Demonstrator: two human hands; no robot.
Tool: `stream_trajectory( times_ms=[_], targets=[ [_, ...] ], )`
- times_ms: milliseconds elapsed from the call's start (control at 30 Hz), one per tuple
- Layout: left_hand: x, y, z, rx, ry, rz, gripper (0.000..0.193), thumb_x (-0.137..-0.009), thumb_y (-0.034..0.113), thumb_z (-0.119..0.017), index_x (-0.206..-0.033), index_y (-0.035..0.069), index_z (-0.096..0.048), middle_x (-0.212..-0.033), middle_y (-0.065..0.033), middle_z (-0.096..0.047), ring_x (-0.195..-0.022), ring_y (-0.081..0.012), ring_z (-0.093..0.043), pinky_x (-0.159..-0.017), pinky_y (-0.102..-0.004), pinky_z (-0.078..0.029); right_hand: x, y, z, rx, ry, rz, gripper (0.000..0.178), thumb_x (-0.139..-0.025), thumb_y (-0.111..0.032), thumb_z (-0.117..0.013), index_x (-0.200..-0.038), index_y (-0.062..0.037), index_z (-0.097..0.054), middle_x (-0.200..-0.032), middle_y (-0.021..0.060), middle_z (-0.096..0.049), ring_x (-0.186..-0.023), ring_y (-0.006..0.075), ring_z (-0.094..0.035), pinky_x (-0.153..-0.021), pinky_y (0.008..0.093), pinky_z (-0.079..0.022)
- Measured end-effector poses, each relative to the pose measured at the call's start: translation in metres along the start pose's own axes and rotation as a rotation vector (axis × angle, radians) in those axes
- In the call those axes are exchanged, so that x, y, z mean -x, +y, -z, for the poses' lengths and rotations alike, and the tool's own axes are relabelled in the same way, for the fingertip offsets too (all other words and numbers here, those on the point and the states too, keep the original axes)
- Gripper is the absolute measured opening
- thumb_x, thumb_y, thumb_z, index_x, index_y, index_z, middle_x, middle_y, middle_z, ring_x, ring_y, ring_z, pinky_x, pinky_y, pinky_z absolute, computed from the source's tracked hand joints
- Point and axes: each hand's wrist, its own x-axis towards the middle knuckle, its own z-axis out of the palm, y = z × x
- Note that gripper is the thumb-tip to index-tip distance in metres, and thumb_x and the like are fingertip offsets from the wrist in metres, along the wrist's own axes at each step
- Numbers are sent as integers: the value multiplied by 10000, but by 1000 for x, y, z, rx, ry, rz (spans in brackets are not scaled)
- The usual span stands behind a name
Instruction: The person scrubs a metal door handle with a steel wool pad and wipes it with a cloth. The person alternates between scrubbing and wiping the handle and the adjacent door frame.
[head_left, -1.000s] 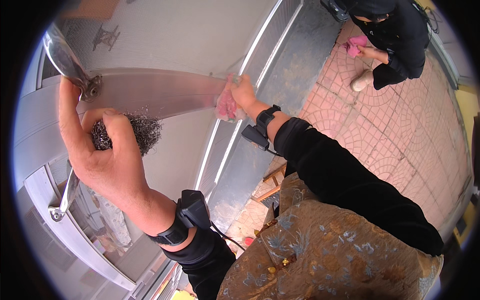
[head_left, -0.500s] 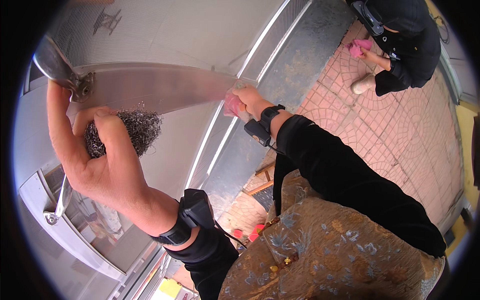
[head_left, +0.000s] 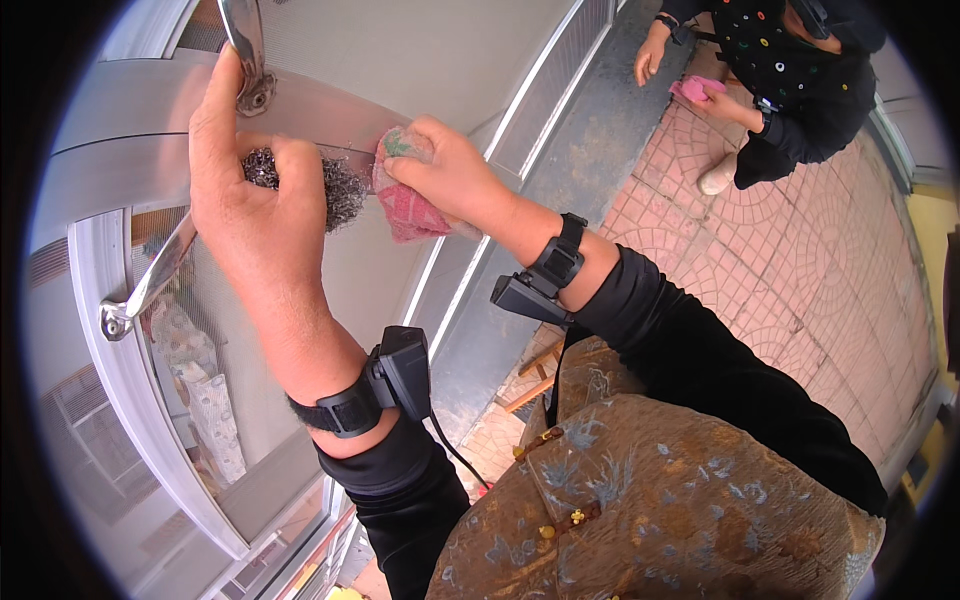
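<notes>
My left hand [head_left: 265, 225] is closed around a grey steel wool scrubber [head_left: 344, 193], its index finger stretched up against a shiny metal door handle [head_left: 244, 40]. In my right hand [head_left: 458, 178] a pink cloth [head_left: 410, 212] with a green patch is bunched up, pressed to the silvery metal rail [head_left: 325, 112] of the door. The cloth and the scrubber are close together, with a narrow gap between them. A second curved handle [head_left: 150, 280] sits on the door frame to the left of my left wrist.
Mesh and glass panels of the door [head_left: 400, 55] fill the left side. A grey sill [head_left: 575, 150] runs along its foot, beside pink patterned floor tiles [head_left: 800, 290]. At the upper right another person [head_left: 790, 90] in black holds a pink cloth [head_left: 698, 90].
My right hand has slid the cloth left along the rail toward my left hand. My left hand appears further right in view. The other person's second hand has come into sight.
</notes>
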Motion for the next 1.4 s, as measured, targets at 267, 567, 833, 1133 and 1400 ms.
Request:
stream_trajectory(
  times_ms=[267,567,833,1133,1400],
  targets=[
    [0,-14,-4,-18,17,-77,646,-753,-47,-587,-1381,107,-612,-1151,-92,-699,-841,-174,-658,-867,-311,-522,-22,107,18,234,298,-234,467,-849,-240,-666,-1236,8,-582,-1083,211,-691,-1033,319,-662,-898,386,-528],
    [2,-16,-3,-184,-7,0,595,-831,7,-605,-1416,114,-583,-1285,-85,-678,-933,-140,-677,-872,-284,-527,-23,165,30,304,371,-392,482,-837,-257,-661,-1215,35,-594,-1116,246,-695,-1045,375,-682,-910,412,-527],
    [1,-9,-12,-156,11,2,628,-790,-63,-568,-1395,102,-601,-1265,-92,-684,-904,-142,-660,-891,-285,-517,-14,97,14,246,180,-234,451,-850,-245,-662,-1200,32,-598,-1087,252,-694,-1026,367,-685,-900,410,-535],
    [-2,-8,-8,-87,-11,-20,624,-794,-82,-554,-1394,83,-599,-1290,-112,-664,-1001,-153,-656,-899,-266,-505,-17,101,25,14,174,-363,463,-846,-264,-674,-1176,57,-621,-1129,221,-698,-1060,329,-678,-918,378,-527],
    [-4,-10,-11,-78,-3,-48,633,-788,-95,-542,-1396,72,-592,-1286,-120,-662,-1015,-165,-656,-887,-267,-509,-15,95,14,157,160,-146,411,-830,-223,-676,-1160,20,-656,-1122,226,-705,-1036,329,-691,-909,388,-532]
  ],
)
